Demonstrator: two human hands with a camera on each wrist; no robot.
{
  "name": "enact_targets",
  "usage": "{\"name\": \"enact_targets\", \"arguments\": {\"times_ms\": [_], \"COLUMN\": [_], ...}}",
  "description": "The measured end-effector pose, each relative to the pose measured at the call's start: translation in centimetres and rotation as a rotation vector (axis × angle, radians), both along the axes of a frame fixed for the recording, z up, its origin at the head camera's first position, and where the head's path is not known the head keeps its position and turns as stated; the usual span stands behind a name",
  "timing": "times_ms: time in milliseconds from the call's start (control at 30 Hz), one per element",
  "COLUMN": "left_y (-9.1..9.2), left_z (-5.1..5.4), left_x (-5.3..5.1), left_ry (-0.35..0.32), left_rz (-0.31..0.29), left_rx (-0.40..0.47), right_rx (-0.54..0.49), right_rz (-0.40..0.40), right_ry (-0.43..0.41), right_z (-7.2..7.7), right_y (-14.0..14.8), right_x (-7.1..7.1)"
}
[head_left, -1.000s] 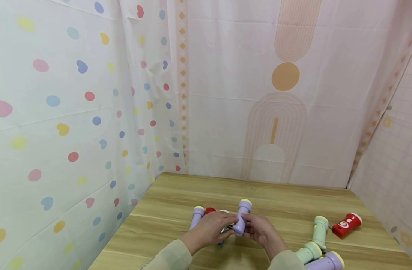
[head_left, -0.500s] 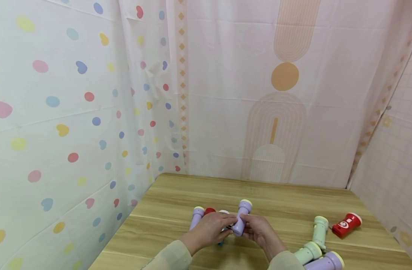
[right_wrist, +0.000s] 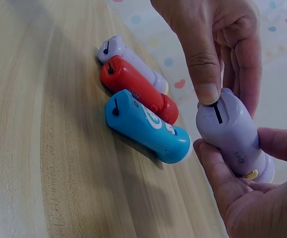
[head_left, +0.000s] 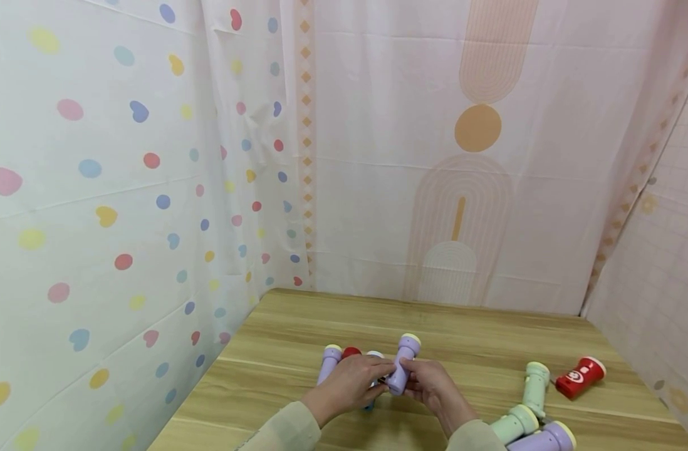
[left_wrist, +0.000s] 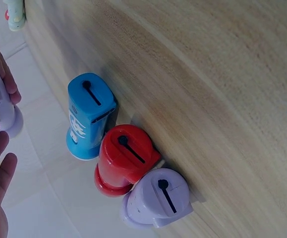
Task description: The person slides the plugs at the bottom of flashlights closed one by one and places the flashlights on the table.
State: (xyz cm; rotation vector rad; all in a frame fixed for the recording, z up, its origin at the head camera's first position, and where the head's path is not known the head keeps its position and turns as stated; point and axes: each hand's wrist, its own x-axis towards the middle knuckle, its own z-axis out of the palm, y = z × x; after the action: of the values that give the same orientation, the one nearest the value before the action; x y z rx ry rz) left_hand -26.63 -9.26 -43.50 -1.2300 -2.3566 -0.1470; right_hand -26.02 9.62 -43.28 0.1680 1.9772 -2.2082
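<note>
My right hand [head_left: 434,385] grips a purple toy flashlight [head_left: 404,363] with a pale yellow rim, tilted above the table, its lens end pointing away. The slotted tail of that flashlight [right_wrist: 232,131] faces back in the right wrist view. There the thumb of my left hand [right_wrist: 207,44] presses at the slot, with its fingers behind the tail. A small metallic piece shows by the tail in the left wrist view, too small to make out. Close by lie a blue flashlight [left_wrist: 88,111], a red flashlight [left_wrist: 123,156] and another purple flashlight [left_wrist: 155,198], side by side.
On the right of the wooden table [head_left: 299,313] lie two light green flashlights [head_left: 534,385], a purple one [head_left: 547,436] and a red one [head_left: 581,376]. A dotted curtain [head_left: 124,188] hangs along the left edge, and a patterned cloth [head_left: 366,188] hangs behind.
Both hands stay nearly where they were around the purple flashlight, with only slight shifts. The other flashlights have not moved.
</note>
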Motion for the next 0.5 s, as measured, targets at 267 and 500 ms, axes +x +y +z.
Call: {"name": "enact_targets", "arguments": {"times_ms": [267, 500], "left_y": [-0.01, -0.03], "left_z": [-0.05, -0.08], "left_x": [0.14, 0.15], "left_ry": [-0.002, 0.002], "left_rz": [0.017, 0.020], "left_rx": [-0.001, 0.004], "right_rx": [0.000, -0.009], "right_rz": [0.002, -0.003], "right_ry": [-0.001, -0.004], "right_z": [-0.14, -0.05], "right_y": [-0.17, -0.41], "right_x": [0.03, 0.14]}}
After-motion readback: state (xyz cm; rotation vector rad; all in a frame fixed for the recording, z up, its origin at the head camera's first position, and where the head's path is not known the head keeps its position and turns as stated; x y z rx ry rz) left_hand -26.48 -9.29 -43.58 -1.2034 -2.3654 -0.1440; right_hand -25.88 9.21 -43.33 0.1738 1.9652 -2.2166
